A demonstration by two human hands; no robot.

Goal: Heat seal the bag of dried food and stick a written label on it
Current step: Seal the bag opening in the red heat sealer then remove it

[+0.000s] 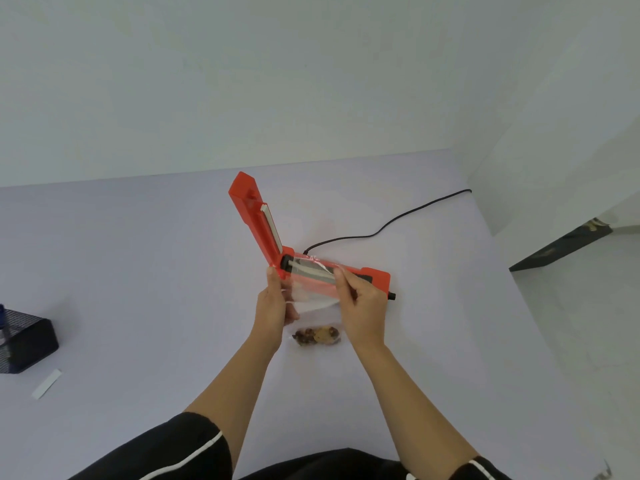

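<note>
An orange heat sealer [375, 276] sits mid-table with its lid [254, 216] raised up and to the left. A clear plastic bag [311, 299] lies with its open top edge across the sealer's bar. Brown dried food [317, 336] is bunched at the bag's near end. My left hand [275, 299] pinches the bag's left edge beside the hinge. My right hand [362, 301] pinches the right edge over the sealer's base. A white label strip [46, 383] lies flat at the far left.
The sealer's black cord [388, 223] runs back right toward the wall corner. A dark mesh pen holder [24, 341] stands at the left edge, near the label strip. The white table [138, 271] ends at walls behind and on the right.
</note>
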